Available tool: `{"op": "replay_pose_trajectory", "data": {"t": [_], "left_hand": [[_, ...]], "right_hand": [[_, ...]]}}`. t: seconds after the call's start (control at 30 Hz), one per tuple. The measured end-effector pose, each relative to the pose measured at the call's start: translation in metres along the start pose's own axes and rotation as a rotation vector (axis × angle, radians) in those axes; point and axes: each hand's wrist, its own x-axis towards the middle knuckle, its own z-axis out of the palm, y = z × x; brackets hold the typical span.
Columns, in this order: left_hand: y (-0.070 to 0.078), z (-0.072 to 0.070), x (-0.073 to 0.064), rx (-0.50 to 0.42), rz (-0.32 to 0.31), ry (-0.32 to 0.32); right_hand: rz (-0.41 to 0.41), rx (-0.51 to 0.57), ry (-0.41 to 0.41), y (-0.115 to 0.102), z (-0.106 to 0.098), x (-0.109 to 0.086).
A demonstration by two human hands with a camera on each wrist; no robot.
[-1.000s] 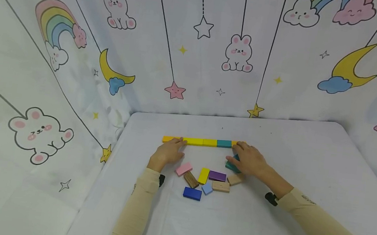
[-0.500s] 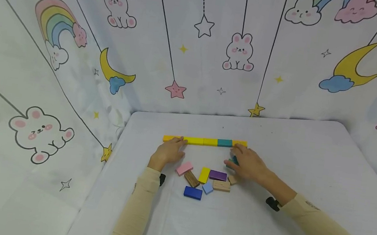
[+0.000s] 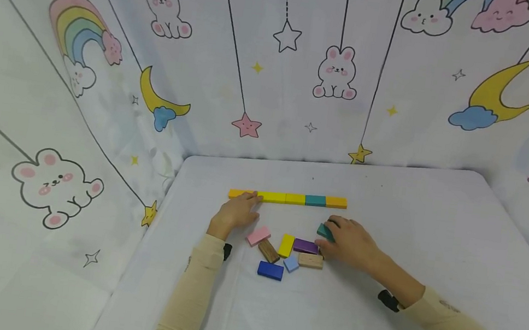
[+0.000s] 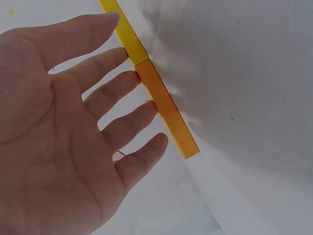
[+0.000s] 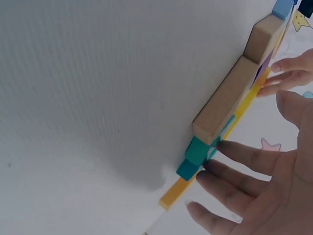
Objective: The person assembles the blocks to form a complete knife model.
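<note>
A straight row of blocks runs left to right in the head view: an orange block (image 3: 238, 194), yellow blocks (image 3: 295, 198), a teal block (image 3: 315, 200) and an orange end block (image 3: 337, 202). My left hand (image 3: 237, 212) rests at the row's left part. Its fingertips touch the near side of the orange block (image 4: 168, 110) and the yellow block (image 4: 128, 36), fingers fairly straight. My right hand (image 3: 349, 240) hovers over a green block (image 3: 324, 231), partly covering it. In the right wrist view its relaxed fingers touch or nearly touch the green block (image 5: 197, 149), beside a wooden block (image 5: 225, 100).
Loose blocks lie nearer than the row: pink (image 3: 258, 236), brown wood (image 3: 268, 251), yellow (image 3: 286, 246), purple (image 3: 305, 246), light wood (image 3: 310, 261), light blue (image 3: 291, 264) and dark blue (image 3: 270, 271). A patterned cloth backdrop (image 3: 291, 108) stands behind the white table (image 3: 413, 205).
My right hand has left the row's right end and come nearer, over the green and wooden blocks; the orange end block is uncovered. My left hand stays in place.
</note>
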Motion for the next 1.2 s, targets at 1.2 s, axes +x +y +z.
{"op": "replay_pose_trajectory", "data": {"t": [1.2], "left_hand": [[0.001,0.001,-0.001,0.001,-0.008,0.018]], "right_hand": [[-0.099,0.003,-0.133,-0.045,-0.008,-0.019]]}}
